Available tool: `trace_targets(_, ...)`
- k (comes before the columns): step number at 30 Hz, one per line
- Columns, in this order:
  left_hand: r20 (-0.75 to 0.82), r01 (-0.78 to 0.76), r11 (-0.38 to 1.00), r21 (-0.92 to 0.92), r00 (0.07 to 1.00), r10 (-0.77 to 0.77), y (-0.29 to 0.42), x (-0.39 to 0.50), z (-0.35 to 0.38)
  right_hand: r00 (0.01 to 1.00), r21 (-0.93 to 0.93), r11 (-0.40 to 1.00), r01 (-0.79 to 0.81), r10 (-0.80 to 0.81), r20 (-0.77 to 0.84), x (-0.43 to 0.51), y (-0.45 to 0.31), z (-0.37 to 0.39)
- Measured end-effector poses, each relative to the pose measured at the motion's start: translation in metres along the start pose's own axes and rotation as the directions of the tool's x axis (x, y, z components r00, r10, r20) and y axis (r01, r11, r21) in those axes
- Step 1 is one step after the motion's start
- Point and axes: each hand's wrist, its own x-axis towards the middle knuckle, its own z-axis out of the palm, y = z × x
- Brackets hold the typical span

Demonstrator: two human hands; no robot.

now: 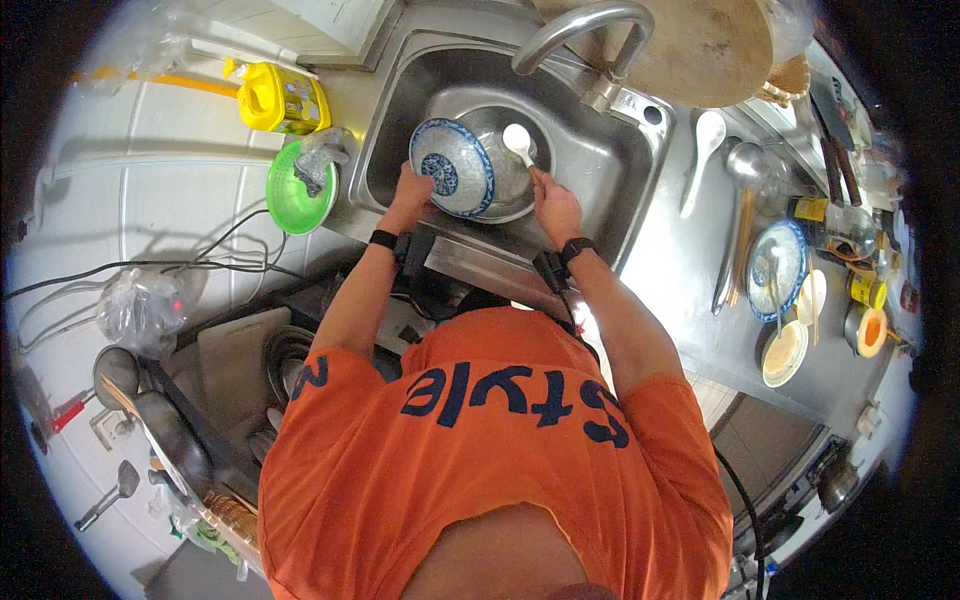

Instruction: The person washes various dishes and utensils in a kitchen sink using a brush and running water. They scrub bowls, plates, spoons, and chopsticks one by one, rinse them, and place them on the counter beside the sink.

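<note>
Over the steel sink (607,214), my left hand (411,196) grips the rim of a blue-and-white patterned plate (466,154), which is tilted with a ringed blue medallion showing. A round metal basin (541,124) sits in the sink, partly behind the plate. My right hand (555,202) is closed around the handle of a spoon (516,137) with a white bowl, held over the basin. The curved faucet (585,16) arches above the sink's far side. The fingertips of my left hand are partly hidden by the plate.
Left of the sink are a green colander (279,187) and a yellow detergent jug (281,101). On the right counter lie a white spoon (705,154), a steel ladle (746,161), another blue-rimmed dish (772,262) and small bowls. A round wooden board (697,52) stands behind the faucet.
</note>
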Motion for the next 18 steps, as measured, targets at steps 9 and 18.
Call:
trace_targets(9,-0.087,0.007,0.999,0.054,0.996,-0.002,0.011,-0.011,-0.005,0.991,0.311,0.942,-0.125,0.105,0.081,-0.006,0.006,0.012)
trace_targets(18,0.358,0.052,0.993,0.104,0.93,-0.086,0.054,-0.035,-0.025,0.723,0.654,0.354,-0.669,0.103,0.683,0.003,-0.018,0.003)
